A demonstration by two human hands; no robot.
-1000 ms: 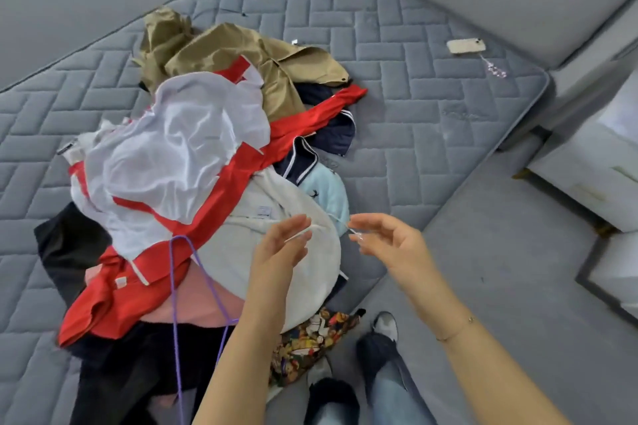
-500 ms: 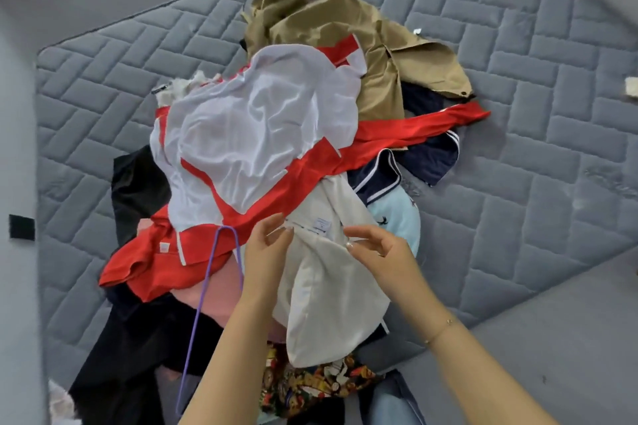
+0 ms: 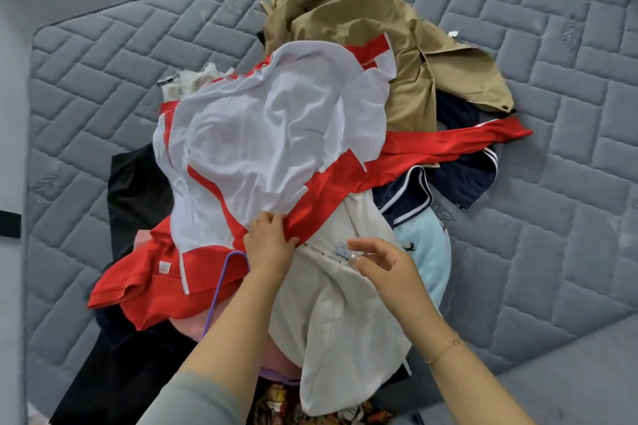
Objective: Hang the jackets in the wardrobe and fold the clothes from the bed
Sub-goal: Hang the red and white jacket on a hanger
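Left hand (image 3: 267, 245) pinched the red jacket (image 3: 331, 183) atop the clothes pile mid-bed (image 3: 86, 79), w/ right hand (image 3: 383, 262) hovering loose-fingered, holding nothing, over the cream garment (image 3: 338, 321) just right.

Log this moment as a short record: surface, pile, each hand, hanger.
surface: grey quilted mattress
pile: tan jacket at the far end, red and white jacket on top, cream garment nearest, light blue garment beside it
left hand: grips the red and white jacket's edge
right hand: fingers relaxed above the cream garment, holding nothing
hanger: purple hanger, partly hidden under the left arm
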